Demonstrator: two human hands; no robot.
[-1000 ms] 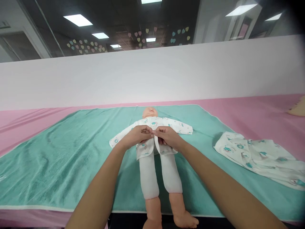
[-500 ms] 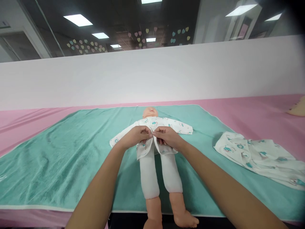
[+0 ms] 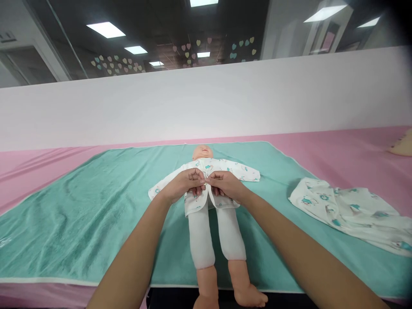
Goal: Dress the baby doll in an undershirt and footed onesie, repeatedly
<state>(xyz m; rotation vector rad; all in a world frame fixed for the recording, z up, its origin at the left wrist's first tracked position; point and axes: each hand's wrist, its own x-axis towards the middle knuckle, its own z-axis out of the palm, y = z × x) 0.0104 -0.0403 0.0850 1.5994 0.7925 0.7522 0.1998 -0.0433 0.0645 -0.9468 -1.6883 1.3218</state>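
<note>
Frame centre: left hand (image 3: 186, 184) and right hand (image 3: 225, 184), fingers narrow, pinch white top (image 3: 206, 165) at its front opening. Likely fastening; next move calls for edges lined up.

Ceiling panels (image 3: 106, 30) glare; soft shadow between doll legs (image 3: 201, 238); top-right corner black.

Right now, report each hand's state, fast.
Left hand: closed, pinching the printed shirt at its front opening.
Right hand: closed, pinching the printed shirt there too.
</note>
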